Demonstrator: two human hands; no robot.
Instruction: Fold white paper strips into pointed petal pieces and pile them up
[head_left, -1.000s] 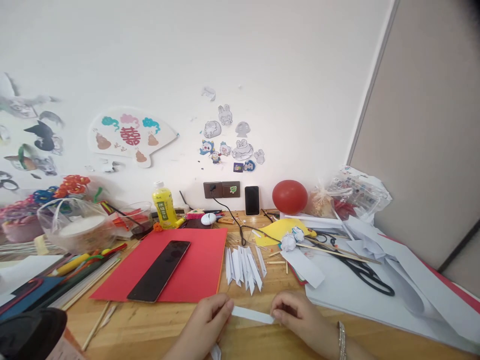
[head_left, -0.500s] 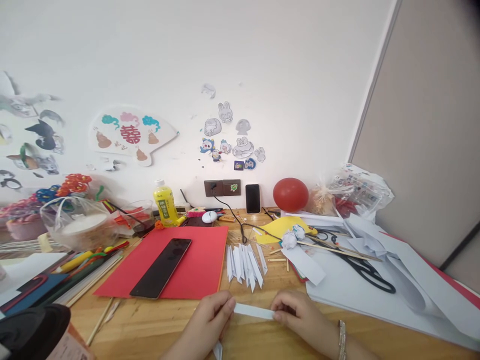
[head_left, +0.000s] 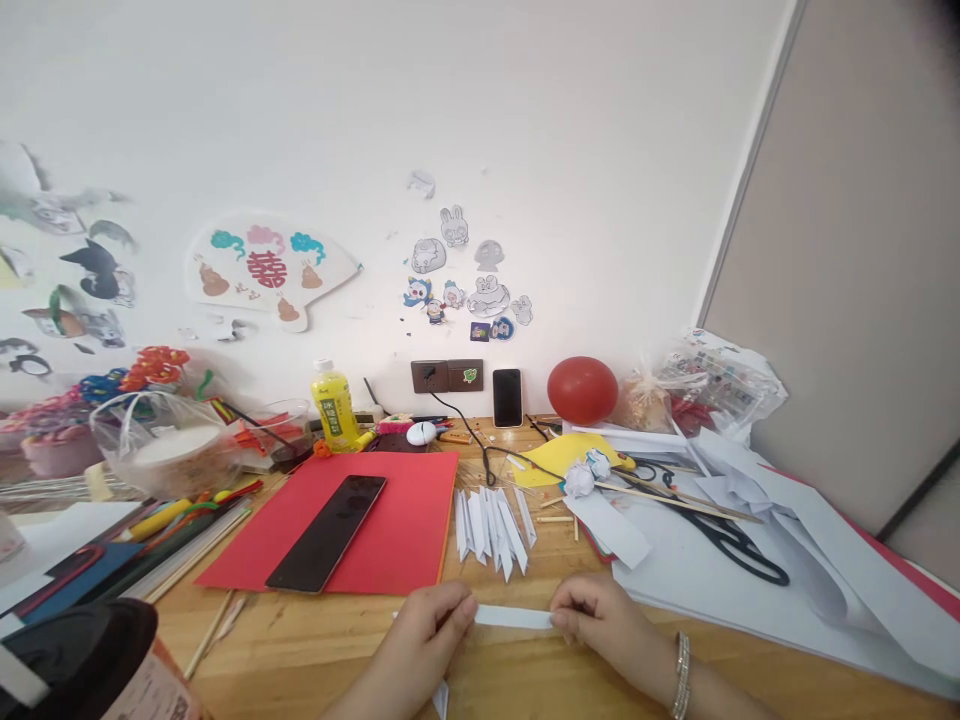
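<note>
A narrow white paper strip (head_left: 514, 617) is stretched level between my two hands above the wooden table. My left hand (head_left: 435, 630) pinches its left end between thumb and fingers. At the other end, my right hand (head_left: 592, 618) grips the strip the same way; a bracelet circles that wrist. More white paper pokes out below and behind my left hand, mostly hidden by it. Just beyond my hands lies a row of several folded white paper pieces (head_left: 493, 530), pointed at their near ends.
Left of the folded pieces, a black phone (head_left: 328, 533) lies on red paper (head_left: 416, 500). Scissors (head_left: 739, 545) rest on white sheets (head_left: 675, 610) at right. A dark-lidded cup (head_left: 82, 660) stands near left. Behind are a yellow bottle (head_left: 335, 405) and a red balloon (head_left: 583, 391).
The strip and both hands have shifted slightly to the right in view, and the strip is now more level. The view itself has moved a little. Both hands keep their pinch.
</note>
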